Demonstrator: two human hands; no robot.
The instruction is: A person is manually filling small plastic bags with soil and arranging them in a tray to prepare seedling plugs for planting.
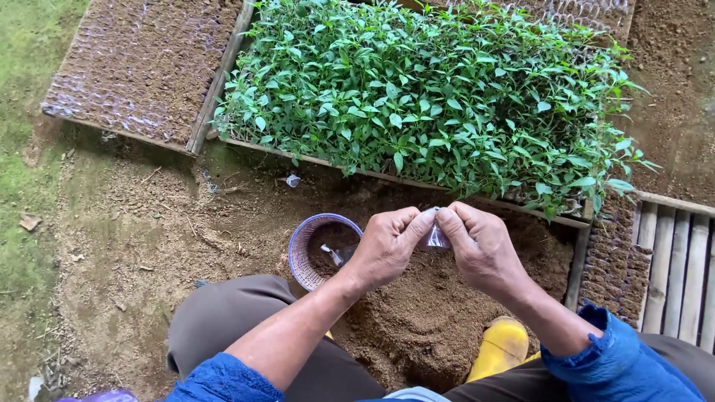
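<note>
While the person crouches over a mound of loose soil (424,320), both hands meet just above it and pinch the same small clear plastic bag (434,237) between thumbs and fingertips. The left hand (383,246) grips the bag's left edge, the right hand (480,249) grips its right edge, and the bag hangs between them, mostly hidden by the fingers; whether it holds anything cannot be told. Just left of the left hand a small purple basket (309,238) sits on the ground, with dark soil inside and a bit of clear plastic lying in it. Blue sleeves (618,361) cover both forearms near the bottom edge, and grey trousers (223,320) show at the knees. A yellow boot (500,346) rests at the foot of the mound, below the right hand. Beyond the hands a wooden-framed bed of green seedlings (439,97) fills the upper middle, its leaves dense and upright. To its left lies a second frame packed with small soil-filled bags (141,67). At the right, more soil-filled bags (614,260) stand in rows beside bamboo slats (681,268).
</note>
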